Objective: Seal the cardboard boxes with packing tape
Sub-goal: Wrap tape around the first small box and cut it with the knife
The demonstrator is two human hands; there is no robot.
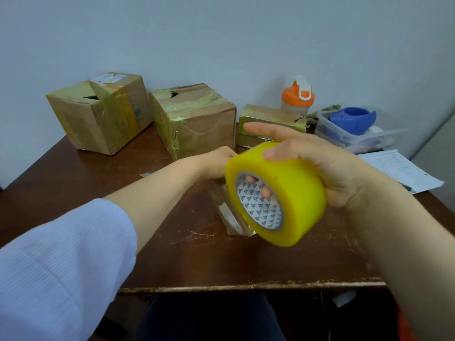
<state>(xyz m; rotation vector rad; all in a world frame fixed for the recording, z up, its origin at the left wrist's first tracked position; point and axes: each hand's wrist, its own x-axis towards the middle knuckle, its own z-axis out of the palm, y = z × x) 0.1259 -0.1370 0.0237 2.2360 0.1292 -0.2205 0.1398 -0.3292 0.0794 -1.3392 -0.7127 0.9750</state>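
The tape roll (283,193) hid most of the left grip (216,163), so its hold could not be told, and covered part of a flat packet (229,214). The label (108,78) on the far-left box (98,116) and the print on the papers (398,168) were too blurred to read.

The person wore a pale lavender-blue, finely ribbed knit sleeve (56,254) on the left arm. Its cloth showed close, fine parallel ridges and looked soft and loose, with a rounded hem that ended partway along the forearm. Past that hem the left forearm and the left hand (216,163) were uncovered. The right forearm and the right hand (320,166) were uncovered as far as the view reached. Low in the view, plain dark navy trousers (211,318) covered the lap, their cloth dim in shadow.
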